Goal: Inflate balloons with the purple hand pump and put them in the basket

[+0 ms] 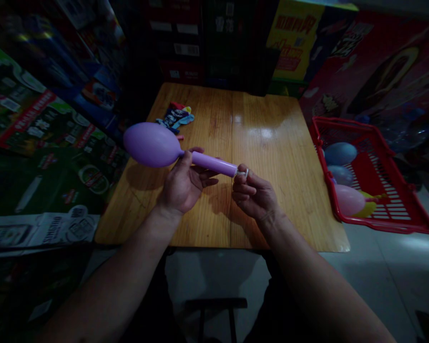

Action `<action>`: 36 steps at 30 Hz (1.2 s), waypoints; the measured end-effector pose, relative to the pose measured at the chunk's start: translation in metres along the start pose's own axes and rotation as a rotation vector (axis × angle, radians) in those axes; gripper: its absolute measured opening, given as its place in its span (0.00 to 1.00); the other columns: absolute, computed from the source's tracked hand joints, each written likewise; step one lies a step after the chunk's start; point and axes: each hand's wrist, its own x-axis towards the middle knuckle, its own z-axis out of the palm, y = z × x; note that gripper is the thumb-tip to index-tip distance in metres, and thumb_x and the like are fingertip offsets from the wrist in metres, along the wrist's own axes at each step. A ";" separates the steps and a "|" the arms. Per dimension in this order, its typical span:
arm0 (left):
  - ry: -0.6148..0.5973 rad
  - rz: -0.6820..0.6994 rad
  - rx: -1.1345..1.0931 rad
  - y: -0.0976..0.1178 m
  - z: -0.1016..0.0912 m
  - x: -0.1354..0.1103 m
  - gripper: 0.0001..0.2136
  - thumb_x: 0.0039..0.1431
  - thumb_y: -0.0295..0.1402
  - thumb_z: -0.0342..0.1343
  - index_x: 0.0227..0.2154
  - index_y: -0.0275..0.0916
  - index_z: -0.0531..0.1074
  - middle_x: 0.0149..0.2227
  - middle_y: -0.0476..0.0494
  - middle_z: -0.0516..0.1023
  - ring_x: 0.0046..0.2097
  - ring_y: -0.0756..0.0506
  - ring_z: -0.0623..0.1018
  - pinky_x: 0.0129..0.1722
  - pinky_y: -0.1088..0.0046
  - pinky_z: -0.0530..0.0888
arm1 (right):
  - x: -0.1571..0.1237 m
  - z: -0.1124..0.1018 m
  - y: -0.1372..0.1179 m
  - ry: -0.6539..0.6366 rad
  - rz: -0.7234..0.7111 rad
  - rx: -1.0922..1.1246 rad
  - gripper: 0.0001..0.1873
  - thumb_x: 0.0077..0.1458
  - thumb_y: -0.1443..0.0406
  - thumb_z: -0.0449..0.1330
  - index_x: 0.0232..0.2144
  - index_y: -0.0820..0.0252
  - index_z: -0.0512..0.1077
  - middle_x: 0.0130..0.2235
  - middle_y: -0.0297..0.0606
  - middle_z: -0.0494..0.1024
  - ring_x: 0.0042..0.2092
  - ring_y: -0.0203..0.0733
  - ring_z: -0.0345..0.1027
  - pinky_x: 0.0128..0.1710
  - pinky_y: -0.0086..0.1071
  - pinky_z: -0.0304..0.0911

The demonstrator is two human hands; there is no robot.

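You have the purple balloon (150,144) out over the left part of the wooden surface (279,159), its body filled out and rounded, its neck towards you and to the right. Your left hand (180,188) is palm up, thumb and fingers closed lightly on that neck, right at the tip of the purple balloon pump (214,164); the other fingers are loosely bent and part-spread beneath the barrel. Whether they bear on the barrel, you cannot tell from here. Your right hand (253,194) is mostly closed, fingers curled, gripping the white handle (243,173) at the pump's rear end. Pump lies aslant between both hands, held above the surface, right end lower in your view.

Beyond the balloon, near the far left edge: a small heap of uninflated balloons (177,116), red, dark blue, light blue and some yellow. A short reddish piece (179,137) lies nearer, just beside the purple balloon in view.

To your right, beside the surface: a red plastic basket (424,216) with slotted walls, holding blue balloons (341,153), a pink balloon (349,200) and a yellow balloon (368,209). Green printed cartons (39,176) on your left; dark stool (216,303) below the near edge
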 end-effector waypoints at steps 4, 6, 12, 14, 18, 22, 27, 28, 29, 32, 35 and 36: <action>0.081 0.025 0.018 0.009 -0.002 0.004 0.19 0.71 0.51 0.54 0.54 0.42 0.73 0.46 0.36 0.86 0.43 0.39 0.86 0.35 0.69 0.82 | -0.004 0.000 -0.017 0.004 -0.028 -0.065 0.12 0.71 0.68 0.51 0.36 0.57 0.72 0.26 0.26 0.70 0.19 0.28 0.42 0.20 0.20 0.51; 0.114 0.069 0.007 0.015 -0.005 0.006 0.20 0.72 0.51 0.54 0.55 0.43 0.73 0.45 0.38 0.86 0.42 0.40 0.87 0.33 0.71 0.81 | -0.007 0.000 -0.025 0.018 -0.078 -0.102 0.13 0.72 0.67 0.51 0.36 0.56 0.72 0.26 0.25 0.68 0.19 0.29 0.40 0.19 0.21 0.49; 0.094 0.034 0.003 0.011 -0.004 0.000 0.19 0.72 0.52 0.52 0.56 0.46 0.72 0.48 0.37 0.86 0.45 0.39 0.87 0.34 0.70 0.81 | -0.008 0.000 -0.015 0.001 -0.059 -0.067 0.11 0.71 0.68 0.52 0.36 0.56 0.72 0.24 0.24 0.67 0.19 0.28 0.39 0.19 0.21 0.49; 0.063 -0.011 0.004 0.004 0.000 -0.002 0.19 0.71 0.52 0.54 0.55 0.45 0.72 0.48 0.37 0.86 0.45 0.38 0.86 0.34 0.68 0.81 | -0.004 0.001 -0.006 -0.017 -0.012 -0.061 0.09 0.70 0.68 0.54 0.36 0.57 0.72 0.24 0.24 0.68 0.19 0.28 0.40 0.20 0.21 0.50; 0.056 0.005 0.004 -0.002 0.004 -0.002 0.18 0.71 0.50 0.55 0.54 0.44 0.72 0.47 0.37 0.86 0.44 0.39 0.87 0.35 0.69 0.81 | 0.001 0.001 0.002 -0.020 -0.013 -0.054 0.07 0.70 0.68 0.55 0.37 0.56 0.71 0.25 0.24 0.70 0.19 0.28 0.41 0.20 0.20 0.52; 0.071 0.010 0.009 0.002 0.002 0.002 0.18 0.72 0.50 0.54 0.54 0.43 0.72 0.46 0.37 0.86 0.44 0.39 0.87 0.36 0.69 0.82 | 0.000 0.000 -0.004 -0.049 -0.015 -0.057 0.06 0.69 0.69 0.55 0.38 0.57 0.72 0.26 0.25 0.71 0.20 0.27 0.44 0.21 0.20 0.53; 0.128 0.062 -0.003 0.018 -0.005 0.005 0.19 0.72 0.50 0.53 0.54 0.43 0.73 0.43 0.39 0.86 0.41 0.41 0.87 0.33 0.71 0.80 | -0.009 -0.002 -0.024 -0.127 -0.071 -0.100 0.08 0.70 0.69 0.54 0.38 0.57 0.72 0.26 0.25 0.69 0.19 0.26 0.43 0.21 0.19 0.52; 0.137 0.086 -0.005 0.020 -0.006 0.005 0.19 0.72 0.51 0.53 0.55 0.44 0.73 0.43 0.39 0.86 0.41 0.41 0.87 0.32 0.71 0.80 | -0.010 -0.002 -0.026 -0.135 -0.085 -0.096 0.09 0.70 0.69 0.54 0.38 0.56 0.72 0.26 0.25 0.69 0.19 0.25 0.43 0.21 0.19 0.51; 0.139 0.099 -0.006 0.020 -0.006 0.004 0.19 0.72 0.51 0.52 0.55 0.44 0.73 0.44 0.39 0.87 0.41 0.41 0.87 0.33 0.71 0.80 | -0.011 -0.002 -0.026 -0.137 -0.095 -0.090 0.08 0.69 0.70 0.54 0.38 0.56 0.72 0.26 0.24 0.69 0.19 0.25 0.43 0.21 0.19 0.51; 0.103 0.052 -0.009 0.013 -0.002 -0.001 0.19 0.72 0.52 0.52 0.55 0.45 0.72 0.47 0.38 0.86 0.43 0.40 0.87 0.35 0.69 0.81 | -0.010 -0.001 -0.015 -0.127 -0.081 -0.079 0.05 0.67 0.69 0.58 0.38 0.56 0.73 0.26 0.24 0.70 0.19 0.26 0.44 0.21 0.19 0.53; 0.058 -0.004 -0.021 0.000 0.004 -0.005 0.17 0.72 0.50 0.53 0.53 0.45 0.72 0.47 0.37 0.86 0.44 0.39 0.87 0.36 0.67 0.82 | -0.007 0.001 -0.002 -0.088 -0.035 -0.081 0.04 0.66 0.68 0.59 0.39 0.56 0.73 0.29 0.27 0.75 0.20 0.27 0.46 0.22 0.20 0.55; 0.052 -0.005 -0.025 -0.002 0.005 -0.005 0.16 0.72 0.50 0.54 0.52 0.44 0.71 0.46 0.37 0.86 0.44 0.39 0.87 0.36 0.67 0.82 | -0.006 0.002 0.000 -0.062 -0.027 -0.080 0.04 0.67 0.68 0.58 0.39 0.56 0.73 0.30 0.28 0.75 0.21 0.27 0.46 0.22 0.20 0.56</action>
